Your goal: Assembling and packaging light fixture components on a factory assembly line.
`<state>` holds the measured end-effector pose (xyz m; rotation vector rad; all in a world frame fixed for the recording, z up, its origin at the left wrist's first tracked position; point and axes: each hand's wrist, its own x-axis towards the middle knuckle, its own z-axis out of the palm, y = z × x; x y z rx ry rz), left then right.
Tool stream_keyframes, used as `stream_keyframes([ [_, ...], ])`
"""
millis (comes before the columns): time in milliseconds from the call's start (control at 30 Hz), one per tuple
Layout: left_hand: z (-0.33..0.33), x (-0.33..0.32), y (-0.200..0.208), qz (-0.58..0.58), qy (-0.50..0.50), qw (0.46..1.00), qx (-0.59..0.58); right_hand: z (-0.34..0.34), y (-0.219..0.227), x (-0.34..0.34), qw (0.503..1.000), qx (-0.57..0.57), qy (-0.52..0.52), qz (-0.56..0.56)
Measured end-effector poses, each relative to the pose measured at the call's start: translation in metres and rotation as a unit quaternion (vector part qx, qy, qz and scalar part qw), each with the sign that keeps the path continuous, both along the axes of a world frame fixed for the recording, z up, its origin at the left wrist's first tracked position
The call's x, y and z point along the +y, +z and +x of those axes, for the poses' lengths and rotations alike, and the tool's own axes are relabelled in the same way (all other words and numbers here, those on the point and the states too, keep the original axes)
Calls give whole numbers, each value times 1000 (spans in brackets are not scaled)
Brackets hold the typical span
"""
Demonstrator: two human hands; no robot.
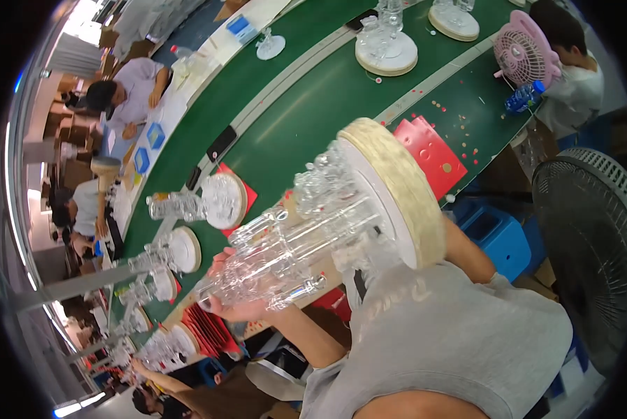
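A clear plastic castle-like model with several towers lies tilted in front of me, towers pointing left. Its round base has a white plate and a thick cream, marbled rim. My left hand is closed around the tower end, seen partly through the clear plastic. My right forearm reaches up behind the base, which hides my right hand and its fingers. Beside the base lies a red square sheet with a round tan spot. Near my left forearm stands a stack of red sheets.
Similar clear models on round bases line the green conveyor table. A black phone rests on its divider strip. At right are a pink fan, a blue-capped bottle, a blue stool and a black fan. Other people sit around.
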<state>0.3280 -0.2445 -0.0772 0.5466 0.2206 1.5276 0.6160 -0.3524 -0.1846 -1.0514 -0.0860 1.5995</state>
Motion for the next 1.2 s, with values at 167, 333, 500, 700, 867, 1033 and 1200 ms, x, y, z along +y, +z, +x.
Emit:
stream_keyframes([
  [167, -23, -41, -69, -27, -195, 980, -41, 10, 8, -12, 993, 20, -71, 95],
  [333, 37, -86, -138, -420, -85, 901, 68, 51, -3, -53, 990, -84, -91, 66],
  [500, 67, -120, -191, -474, -286, 832, 47, 78, 28, -74, 973, -201, -114, -5],
  [700, 53, -116, -211, -263, -363, 877, 173, 37, 58, -48, 954, -297, -40, 0],
  [867, 38, -118, -119, -239, -45, 905, 348, 1, 71, -19, 936, -329, -72, 104],
  [1033, 55, -129, -6, 152, 242, 727, 625, -36, 92, 1, 815, -521, -63, 246],
  [1200, 42, -100, -12, 134, 224, 683, 682, -80, 121, -5, 622, -696, 119, 339],
])
